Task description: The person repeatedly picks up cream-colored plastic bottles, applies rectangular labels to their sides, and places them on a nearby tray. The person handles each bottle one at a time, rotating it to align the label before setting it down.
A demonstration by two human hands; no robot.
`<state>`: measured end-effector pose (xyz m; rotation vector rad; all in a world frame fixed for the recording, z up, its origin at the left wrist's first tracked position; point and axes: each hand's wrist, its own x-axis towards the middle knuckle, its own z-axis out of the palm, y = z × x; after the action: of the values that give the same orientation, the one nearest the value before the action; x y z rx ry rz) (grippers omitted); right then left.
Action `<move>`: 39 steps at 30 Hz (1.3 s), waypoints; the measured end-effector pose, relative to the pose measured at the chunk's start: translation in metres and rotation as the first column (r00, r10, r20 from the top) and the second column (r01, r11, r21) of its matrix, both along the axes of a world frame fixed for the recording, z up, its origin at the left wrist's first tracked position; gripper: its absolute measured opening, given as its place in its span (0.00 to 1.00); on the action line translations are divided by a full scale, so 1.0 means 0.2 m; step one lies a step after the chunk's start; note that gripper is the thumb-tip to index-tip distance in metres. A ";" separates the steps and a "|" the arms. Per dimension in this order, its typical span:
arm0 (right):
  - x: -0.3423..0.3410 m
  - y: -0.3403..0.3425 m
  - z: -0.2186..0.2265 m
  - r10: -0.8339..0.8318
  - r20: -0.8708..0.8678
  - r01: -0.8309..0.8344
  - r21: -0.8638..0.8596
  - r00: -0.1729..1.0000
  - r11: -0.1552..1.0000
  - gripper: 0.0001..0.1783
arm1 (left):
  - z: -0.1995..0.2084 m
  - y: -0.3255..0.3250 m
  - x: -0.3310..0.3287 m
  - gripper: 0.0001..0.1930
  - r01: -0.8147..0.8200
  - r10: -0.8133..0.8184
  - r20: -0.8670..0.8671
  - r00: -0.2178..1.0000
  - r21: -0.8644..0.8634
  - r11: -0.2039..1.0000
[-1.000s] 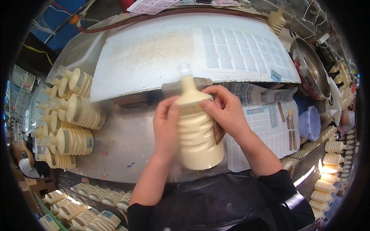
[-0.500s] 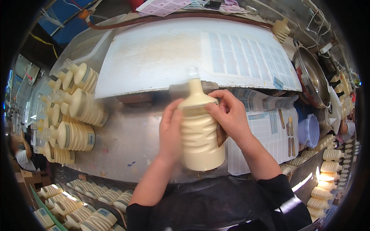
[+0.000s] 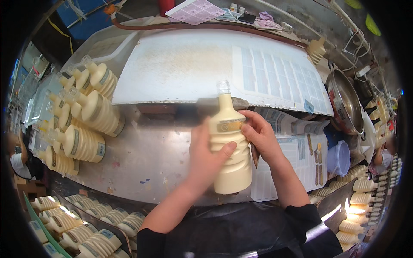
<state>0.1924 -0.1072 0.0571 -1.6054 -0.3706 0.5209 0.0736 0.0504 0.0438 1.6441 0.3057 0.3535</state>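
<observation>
A cream bottle [image 3: 233, 174] with wavy ridges and a clear threaded neck stands nearly upright in front of me. Around its shoulder runs a grey band with a gold-coloured label [image 3: 230, 126]. My left hand [image 3: 203, 155], slightly blurred, is closed round the bottle's left side, its thumb across the front. On the right, my right hand [image 3: 263, 138] grips the shoulder, with the thumb at the label's end. A brown pointed flat piece [image 3: 255, 155] sticks out below the right palm; how it is held is hidden.
Similar bottles [image 3: 84, 144] are stacked at left; more lie in bins [image 3: 101, 210] at lower left and right. Ahead is a white board [image 3: 180, 64] with a label sheet. At right are brown-handled tools [image 3: 318, 159], a lilac bucket [image 3: 338, 158] and a metal pan [image 3: 344, 101].
The bottle has turned, so its gold label now faces me. My left hand has shifted, its thumb now lying across the bottle's front. The whole view has shifted slightly.
</observation>
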 end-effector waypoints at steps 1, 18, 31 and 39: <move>0.00 0.00 0.01 0.006 0.001 -0.006 0.004 1.000 1.000 0.26 | 0.00 0.00 0.00 0.41 -0.007 0.008 -0.008 1.000 0.042 0.999; -0.02 0.00 0.03 0.040 -0.011 -0.040 -0.019 0.999 0.999 0.25 | -0.02 0.03 0.12 0.18 -0.110 0.118 0.018 0.993 -0.243 0.964; -0.02 0.00 0.05 0.033 0.013 -0.033 -0.032 0.999 0.999 0.26 | 0.00 0.03 0.12 0.15 -0.096 0.107 0.023 0.994 -0.288 0.953; 0.10 -0.15 0.05 -0.045 -0.020 0.046 0.047 0.999 0.998 0.22 | 0.06 0.01 0.12 0.17 -0.181 0.163 -0.087 0.983 -0.267 0.947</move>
<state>0.2115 -0.1374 0.0666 -1.5589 -0.3286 0.4888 0.0983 0.0522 0.0562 1.3609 0.5262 0.3728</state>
